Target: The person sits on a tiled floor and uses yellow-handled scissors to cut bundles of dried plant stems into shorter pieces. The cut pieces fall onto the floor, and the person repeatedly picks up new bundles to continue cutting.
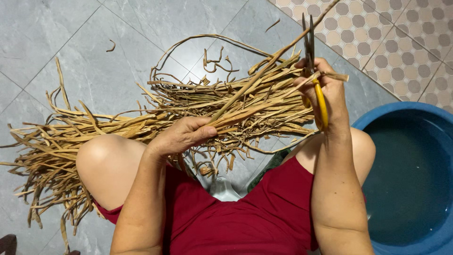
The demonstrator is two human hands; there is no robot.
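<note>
My left hand point(185, 134) grips the lower end of several dried tan plant strips point(257, 101) that slant up to the right. My right hand point(325, 92) holds yellow-handled scissors point(315, 71), blades pointing up, and also pinches the upper part of those strips. A long thin stalk point(283, 47) runs past the scissor blades toward the top edge. Behind both hands a large pile of dried strips point(113, 127) spreads across the grey tiled floor point(71, 38). My knees and red clothing fill the lower middle.
A blue plastic basin point(406, 118) holding dark water stands at the right, beside my right knee. Patterned beige tiles point(396, 33) cover the top right. Small cut scraps point(111, 46) lie loose on the grey tiles. A pale object point(224, 189) sits between my knees.
</note>
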